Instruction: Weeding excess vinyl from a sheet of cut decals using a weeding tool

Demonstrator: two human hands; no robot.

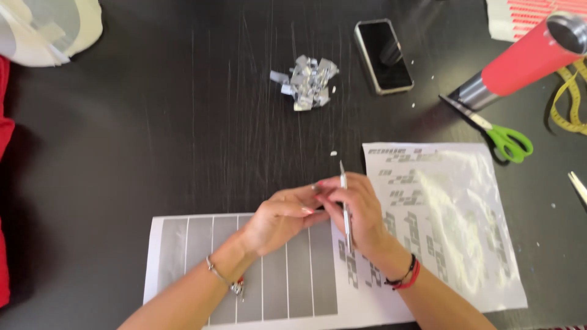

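Dead centre of the frame, the right hand (361,211) is wrapped around a thin metal pick (345,205), a slim silvery rod with a pointed tip sticking up past the knuckles; fingers are curled tight on the shaft. The left hand (281,219) comes in from lower left and meets it, fingertips pinched together right against the right hand's fingers, probably on some tiny scrap, but it's too small to make out. Both hands hover over a gray sheet (257,275) at the bottom centre, matte with thin white lines cutting it into vertical strips. Just to the right is a glossy sheet (452,226), shiny and a bit wrinkly, with blocky gray cut shapes across it. Everything sits on a black table (153,140) with a fine scratched grain. Upper centre there's a scrap pile (307,82) of crumpled silvery bits, and next to it a phone (383,55) lying flat, dark screen up. Upper right: a red tube-shaped tool (529,58) with a metal end, green-handled scissors (498,134) just below it, and a yellow tape measure (568,104) curling at the edge. A white roundish thing (46,27) sits in the upper left corner.
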